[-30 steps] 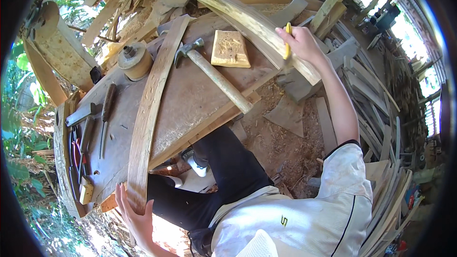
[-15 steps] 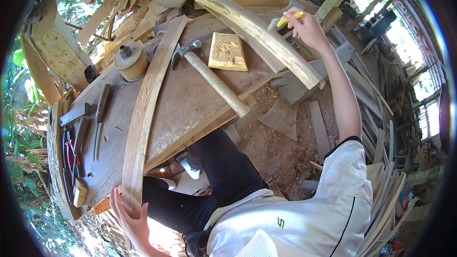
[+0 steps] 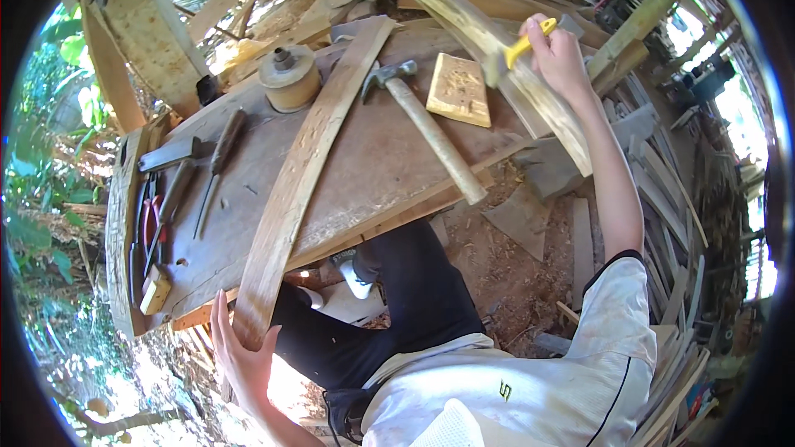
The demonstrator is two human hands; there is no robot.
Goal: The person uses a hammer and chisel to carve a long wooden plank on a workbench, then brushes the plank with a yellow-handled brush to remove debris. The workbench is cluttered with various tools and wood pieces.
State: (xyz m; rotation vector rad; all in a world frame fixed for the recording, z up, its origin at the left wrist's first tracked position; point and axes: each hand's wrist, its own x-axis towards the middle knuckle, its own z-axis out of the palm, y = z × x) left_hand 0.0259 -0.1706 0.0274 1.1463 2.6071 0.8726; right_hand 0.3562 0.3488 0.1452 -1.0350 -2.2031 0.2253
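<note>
A long, slightly curved wooden plank [image 3: 310, 157] lies across the workbench toward me. My left hand [image 3: 240, 352] grips its near end, fingers along the left edge and thumb on the right. My right hand [image 3: 556, 58] is closed around a yellow-handled brush [image 3: 522, 45] at the far right; its pale bristles point down and left, beside the small block and over a rough pale timber [image 3: 489, 37]. Whether they touch the timber I cannot tell. A claw hammer [image 3: 431, 132] rests on the bench, its handle reaching past the near edge. Beside it sits a small carved wooden block [image 3: 458, 91].
The bench [image 3: 364, 174] holds a round wooden piece with a metal knob [image 3: 290, 79], a screwdriver-like tool [image 3: 219, 170], another hammer [image 3: 171, 157], red-handled pliers [image 3: 152, 219] and a small wood block [image 3: 155, 290]. Wood offcuts [image 3: 654, 190] pile up on the right.
The whole view has shifted, so the bench appears further right. Against the bench, my right hand has brought the brush left and nearer me. My left hand stays at the plank's end.
</note>
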